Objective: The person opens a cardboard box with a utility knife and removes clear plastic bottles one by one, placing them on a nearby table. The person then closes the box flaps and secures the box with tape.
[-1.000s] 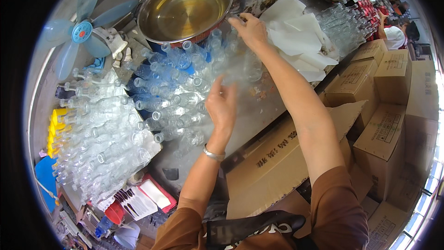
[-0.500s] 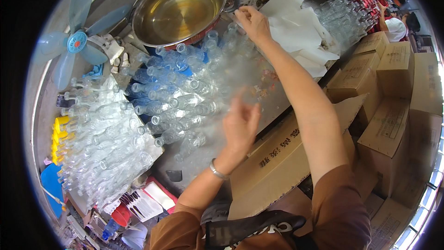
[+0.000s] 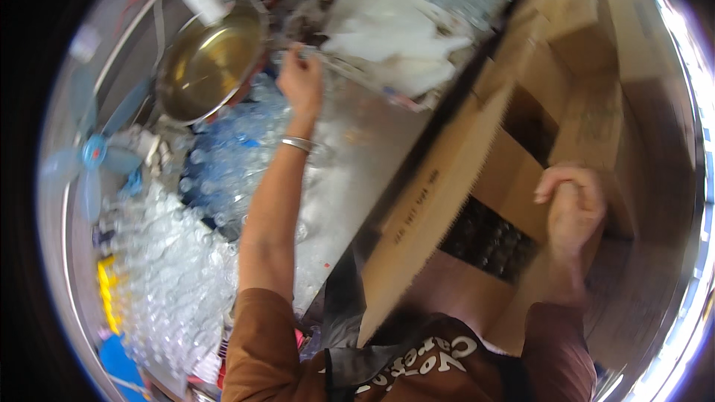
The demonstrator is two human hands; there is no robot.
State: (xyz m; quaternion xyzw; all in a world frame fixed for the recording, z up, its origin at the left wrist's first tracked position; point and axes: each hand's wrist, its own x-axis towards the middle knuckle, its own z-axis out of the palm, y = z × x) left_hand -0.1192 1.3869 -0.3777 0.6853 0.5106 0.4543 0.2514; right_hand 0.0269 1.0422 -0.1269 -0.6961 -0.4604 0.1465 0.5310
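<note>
Open brown cardboard box [image 3: 477,179]: dark bottles [image 3: 488,242] inside. Right hand [image 3: 572,205] grips its flap; left hand [image 3: 302,78] apparently pinches something small beside round metal bowl [image 3: 205,63].

The left hand [image 3: 300,82] reaches far over a heap of clear small bottles [image 3: 223,171], just beside a wide brass-coloured bowl [image 3: 205,63] — what its fingers hold is too blurred to tell. The right hand [image 3: 572,205] curls loosely over an open cardboard box [image 3: 447,201] — dark bottle tops show inside. White crumpled sheets [image 3: 395,30] lie beyond.
</note>
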